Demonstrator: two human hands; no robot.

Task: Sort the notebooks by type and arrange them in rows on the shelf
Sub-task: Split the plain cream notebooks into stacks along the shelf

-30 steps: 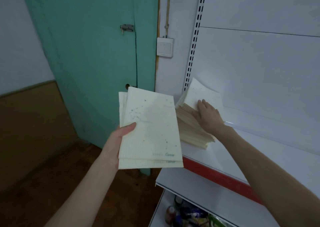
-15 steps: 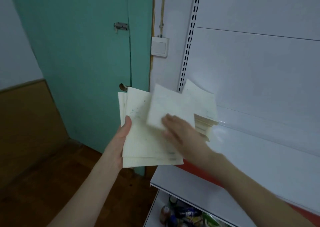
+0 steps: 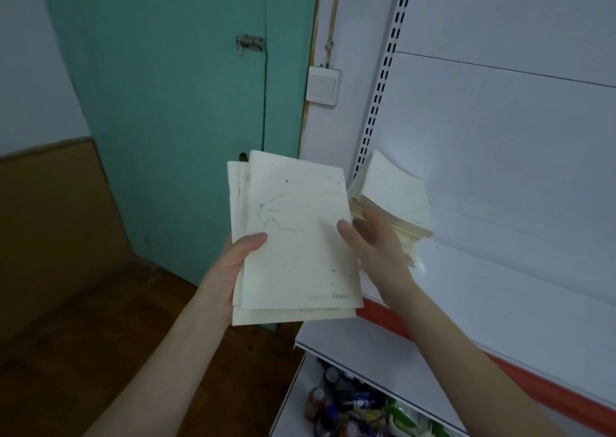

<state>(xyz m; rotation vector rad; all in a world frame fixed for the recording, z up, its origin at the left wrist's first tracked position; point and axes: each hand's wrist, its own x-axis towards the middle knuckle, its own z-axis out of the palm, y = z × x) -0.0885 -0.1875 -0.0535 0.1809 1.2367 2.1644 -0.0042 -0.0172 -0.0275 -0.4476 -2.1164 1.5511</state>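
a second ago the right hand point(image 3: 380, 246) was lying on the pile of notebooks point(image 3: 395, 200) on the shelf point(image 3: 500, 286). half a second ago it was carrying one notebook across. now this notebook lies on top of the bundle point(image 3: 296, 236) in the left hand point(image 3: 233, 263), so the bundle has one more and the pile has one less. i think the person is picking one type out of the mixed pile, and much of the sorting is still to do.

the left hand grips the bundle at its left edge, thumb on the cover and fingers hidden under it. the thumb of the right hand is touching the right edge of the top cover. its fingers are blurred, so i cannot tell if it still pinches the notebook or is letting go.

the pile stands at the left end of the white shelf, against the back panel; the shelf has a red strip point(image 3: 533, 390) along its front. below it, a lower shelf holds small bottles point(image 3: 343, 403). to the left are a green door point(image 3: 183, 103), a light switch point(image 3: 322, 85) and a dark wooden floor point(image 3: 100, 336).
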